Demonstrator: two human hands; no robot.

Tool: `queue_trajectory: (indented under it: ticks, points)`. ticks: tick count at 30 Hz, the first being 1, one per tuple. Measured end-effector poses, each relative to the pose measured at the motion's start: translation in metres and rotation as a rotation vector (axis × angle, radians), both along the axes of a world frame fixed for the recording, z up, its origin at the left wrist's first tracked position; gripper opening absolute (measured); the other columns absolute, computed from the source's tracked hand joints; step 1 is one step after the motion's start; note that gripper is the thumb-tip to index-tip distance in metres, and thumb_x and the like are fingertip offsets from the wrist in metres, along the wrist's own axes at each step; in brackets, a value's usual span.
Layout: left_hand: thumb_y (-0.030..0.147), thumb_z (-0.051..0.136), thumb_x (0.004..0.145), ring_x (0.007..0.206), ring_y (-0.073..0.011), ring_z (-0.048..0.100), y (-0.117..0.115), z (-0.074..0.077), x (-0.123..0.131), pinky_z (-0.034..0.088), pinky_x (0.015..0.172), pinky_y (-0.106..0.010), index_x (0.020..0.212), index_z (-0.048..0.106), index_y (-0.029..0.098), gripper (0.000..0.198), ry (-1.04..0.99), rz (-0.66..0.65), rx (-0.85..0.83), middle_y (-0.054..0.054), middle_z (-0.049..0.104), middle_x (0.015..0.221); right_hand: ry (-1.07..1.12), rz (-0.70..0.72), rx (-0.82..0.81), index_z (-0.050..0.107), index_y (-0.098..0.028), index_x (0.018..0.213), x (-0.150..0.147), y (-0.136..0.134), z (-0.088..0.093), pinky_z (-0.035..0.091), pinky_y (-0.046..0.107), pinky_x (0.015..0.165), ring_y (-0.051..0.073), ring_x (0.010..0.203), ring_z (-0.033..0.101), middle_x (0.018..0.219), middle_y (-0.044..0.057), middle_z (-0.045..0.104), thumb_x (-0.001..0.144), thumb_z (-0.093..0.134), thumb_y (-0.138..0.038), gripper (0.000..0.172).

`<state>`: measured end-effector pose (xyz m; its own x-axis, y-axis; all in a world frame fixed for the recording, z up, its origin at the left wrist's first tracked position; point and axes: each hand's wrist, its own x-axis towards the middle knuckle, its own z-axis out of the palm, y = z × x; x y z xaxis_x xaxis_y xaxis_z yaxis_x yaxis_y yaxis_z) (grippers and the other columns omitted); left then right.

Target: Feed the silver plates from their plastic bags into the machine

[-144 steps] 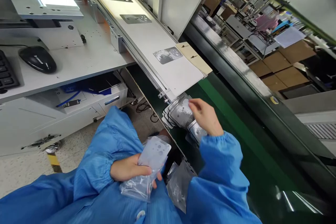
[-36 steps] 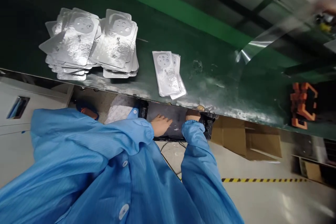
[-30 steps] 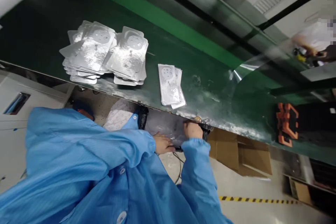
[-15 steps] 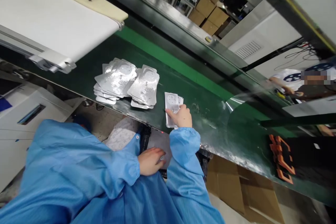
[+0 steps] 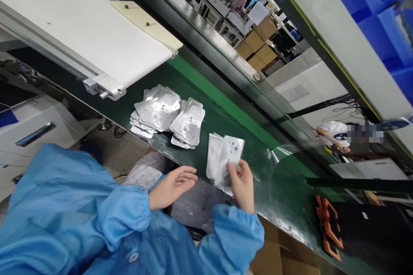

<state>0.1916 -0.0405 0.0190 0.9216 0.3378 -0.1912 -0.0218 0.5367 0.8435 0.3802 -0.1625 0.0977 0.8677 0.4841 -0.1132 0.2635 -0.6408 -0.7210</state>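
My right hand (image 5: 240, 184) grips a small fanned bunch of thin silvery plates in clear film (image 5: 226, 159), each with round holes near one end. My left hand (image 5: 171, 187) is open, holds nothing, and hangs just above a dark flat pad (image 5: 196, 206) at the belt's near edge. Two overlapping piles of the same plates (image 5: 158, 111) (image 5: 187, 122) lie on the dark green conveyor belt (image 5: 251, 146), a short way beyond my hands.
A white raised conveyor with a cream tab (image 5: 142, 23) runs above the belt at upper left. A crumpled grey bag (image 5: 145, 167) sits beside the pad. Orange pieces (image 5: 327, 227) lie at lower right. Farther off are a person in white (image 5: 332, 133), cardboard boxes (image 5: 258, 38) and blue crates (image 5: 371, 4).
My right hand has lifted the small bunch of plates off the belt and fanned it. My left hand has risen from the pad and opened. The view has swung, showing more of the belt.
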Motion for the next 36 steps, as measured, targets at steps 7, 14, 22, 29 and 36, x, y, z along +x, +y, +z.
queue_trajectory:
  ticks: [7,14,22,29,36]
  points:
    - [0.047,0.082,0.083,0.117,-0.0353,0.071,0.001,0.030,0.013,0.053,0.108,-0.047,0.116,0.073,0.009,0.051,-0.108,0.276,-0.641,-0.019,0.079,0.117,0.044,0.315,0.040,0.069,-0.021,0.108,-0.043,0.015,-0.004,0.055,0.035,0.086,0.026,0.096,0.070,0.103,0.009,0.074,0.096,0.057,-0.058,0.041]
    - [0.037,0.079,0.083,0.089,-0.0275,0.075,0.023,0.023,-0.030,0.065,0.089,-0.045,0.124,0.073,0.015,0.047,-0.122,0.259,-0.720,-0.010,0.078,0.103,-0.136,-0.103,-0.191,0.067,-0.018,0.099,0.059,0.022,-0.043,0.053,0.037,0.071,0.031,0.081,0.071,0.083,0.011,0.073,0.060,0.084,-0.044,0.049]
    - [0.042,0.087,0.076,0.084,-0.0219,0.069,0.048,0.022,-0.050,0.065,0.076,-0.037,0.119,0.076,0.017,0.051,-0.120,0.319,-0.647,-0.006,0.071,0.098,-0.166,-0.144,-0.074,0.061,-0.020,0.084,0.060,0.001,-0.007,0.054,0.038,0.069,0.031,0.082,0.070,0.086,0.013,0.074,0.064,0.073,-0.066,0.052]
    - [0.061,0.092,0.065,0.092,-0.0248,0.074,0.060,0.027,-0.057,0.061,0.086,-0.033,0.110,0.079,0.017,0.064,-0.091,0.220,-0.537,-0.011,0.079,0.103,0.207,0.347,0.182,0.064,-0.021,0.104,-0.107,0.040,-0.003,0.057,0.029,0.065,0.022,0.078,0.071,0.097,0.007,0.076,0.091,0.069,-0.057,0.038]
    - [0.064,0.078,0.079,0.082,-0.0220,0.075,0.045,0.026,-0.128,0.057,0.079,-0.028,0.095,0.081,0.011,0.055,0.057,0.187,-0.473,-0.014,0.080,0.085,-0.050,0.646,0.075,0.072,-0.022,0.087,-0.140,0.057,-0.009,0.055,0.032,0.071,0.024,0.078,0.070,0.086,0.006,0.074,0.096,0.064,-0.048,0.029]
